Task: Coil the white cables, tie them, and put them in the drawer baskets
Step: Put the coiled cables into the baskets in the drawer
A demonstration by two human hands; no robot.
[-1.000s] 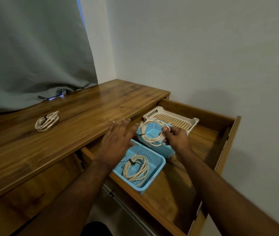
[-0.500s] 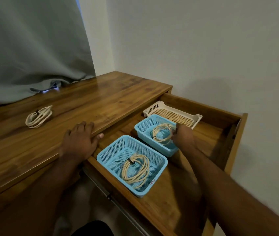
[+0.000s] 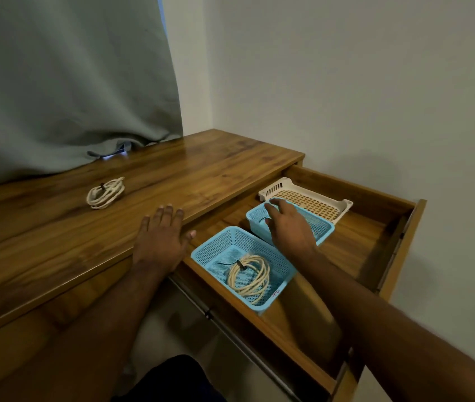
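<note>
Our left fingers (image 3: 163, 213) lie flat and slightly spread on the surface (image 3: 56, 242). The last tied coil (image 3: 105, 192) sits up and to their left, long axis slanting, far nearer this hand. Our right hand (image 3: 287, 227) hovers loose, holding nothing, over the second blue basket (image 3: 322, 227) in the drawer (image 3: 361, 250).

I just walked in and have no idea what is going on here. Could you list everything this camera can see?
Coiled white cable tied with a dark tie: two seen; one on the desk top, one in the near blue basket.
Blue plastic mesh basket: two, in the drawer; near, far.
Cream plastic slotted tray: one, drawer's back.
Brown wooden desk: one, drawer open.
Grey-green curtain: one, behind desk.
Left hand: flat on desk edge.
Right hand: over far basket, hiding its contents.
</note>
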